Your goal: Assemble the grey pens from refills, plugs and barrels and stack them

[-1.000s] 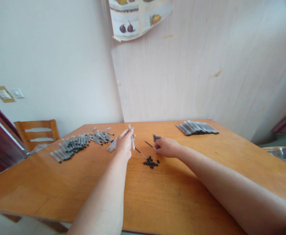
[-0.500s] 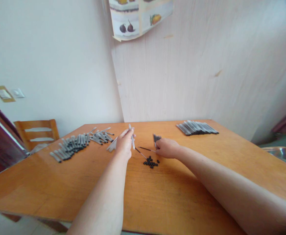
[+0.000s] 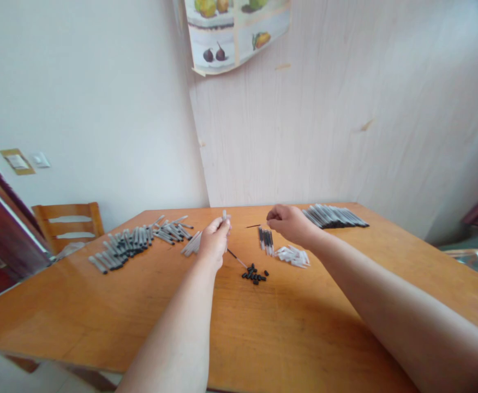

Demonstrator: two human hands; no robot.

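My left hand (image 3: 214,240) is closed around a grey pen barrel (image 3: 224,216) that sticks up from its fingers, above the wooden table (image 3: 263,322). My right hand (image 3: 288,221) is lifted off the table and pinches a thin dark refill (image 3: 254,226) whose tip points toward the barrel. Below the right hand lie a small bunch of dark refills (image 3: 266,240) and a little heap of clear white parts (image 3: 293,255). A cluster of small black caps (image 3: 255,274) lies between my hands, with one loose refill (image 3: 237,258) beside it.
A long pile of grey barrels (image 3: 136,243) lies at the left of the table, and a few pale tubes (image 3: 192,244) sit next to my left hand. A neat stack of finished pens (image 3: 335,216) is at the far right. A wooden chair (image 3: 69,221) stands beyond the left edge.
My right hand rose from the table with a refill and moved back and up, uncovering the white parts. The left hand held the barrel almost still. The view tilted slightly.
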